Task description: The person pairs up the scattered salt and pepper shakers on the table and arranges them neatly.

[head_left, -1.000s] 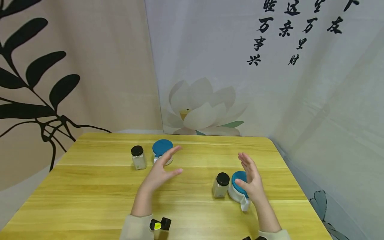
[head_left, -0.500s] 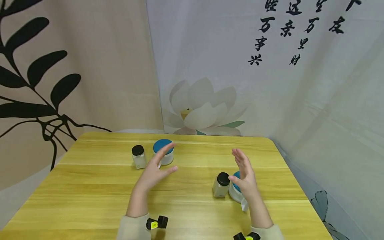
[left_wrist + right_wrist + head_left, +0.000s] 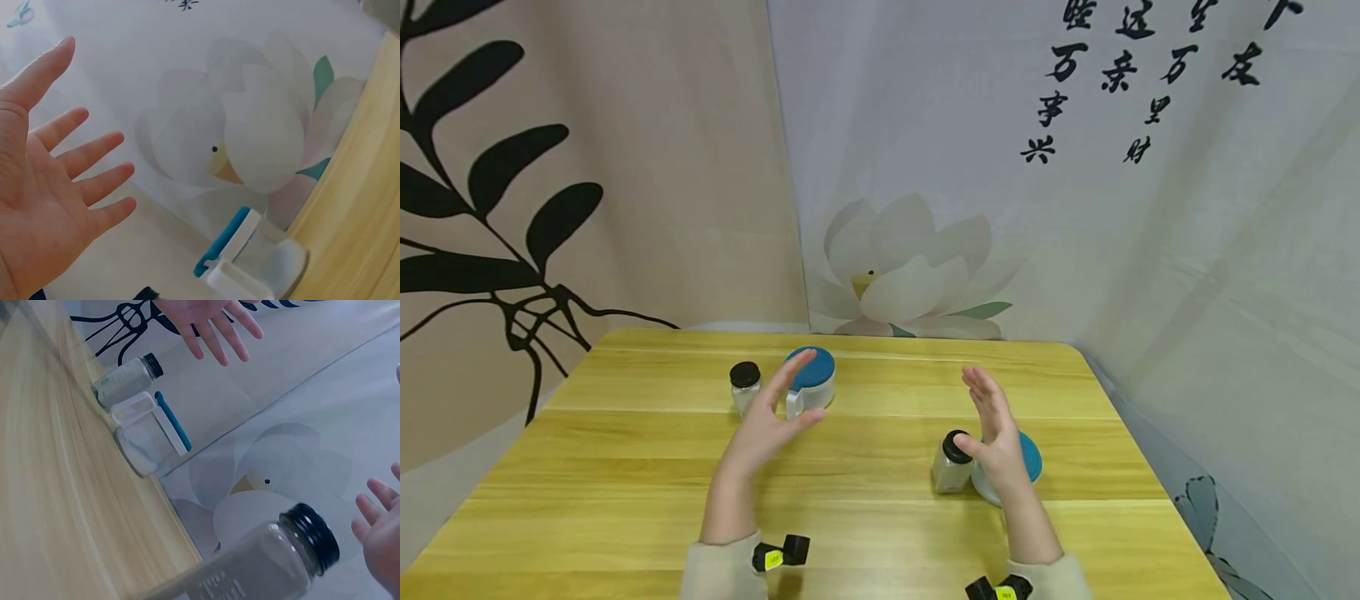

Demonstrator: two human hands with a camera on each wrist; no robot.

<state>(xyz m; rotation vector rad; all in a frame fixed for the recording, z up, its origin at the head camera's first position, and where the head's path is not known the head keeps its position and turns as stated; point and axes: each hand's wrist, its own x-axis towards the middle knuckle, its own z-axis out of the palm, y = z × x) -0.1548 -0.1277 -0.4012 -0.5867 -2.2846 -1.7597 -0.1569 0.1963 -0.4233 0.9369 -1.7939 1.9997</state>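
Observation:
My left hand (image 3: 760, 437) is raised over the table, thumb and fingers spread, holding nothing. Behind it in the head view stand a small clear jar with a black lid (image 3: 745, 375), partly covered by the hand, and a blue-lidded container with a white handle (image 3: 812, 375). My right hand (image 3: 1000, 446) hovers with fingers extended and thumb apart, also holding nothing. It partly hides a second blue-lidded container (image 3: 1032, 457). Beside that is another black-lidded jar (image 3: 951, 472), its lid overlapped by the thumb in this view. The right wrist view shows this jar (image 3: 262, 565) up close.
A light wooden table (image 3: 865, 517) carries both pairs of containers, one pair at the back left, one at the right. Behind it hangs a printed curtain (image 3: 910, 125) with a lotus and dark characters. Black wrist-camera mounts (image 3: 782, 552) sit at the cuffs.
Both hands have drifted left, staying spread. The left hand now overlaps the left black-lidded jar, and the right hand covers more of the right-hand containers' middle. The containers stay where they were.

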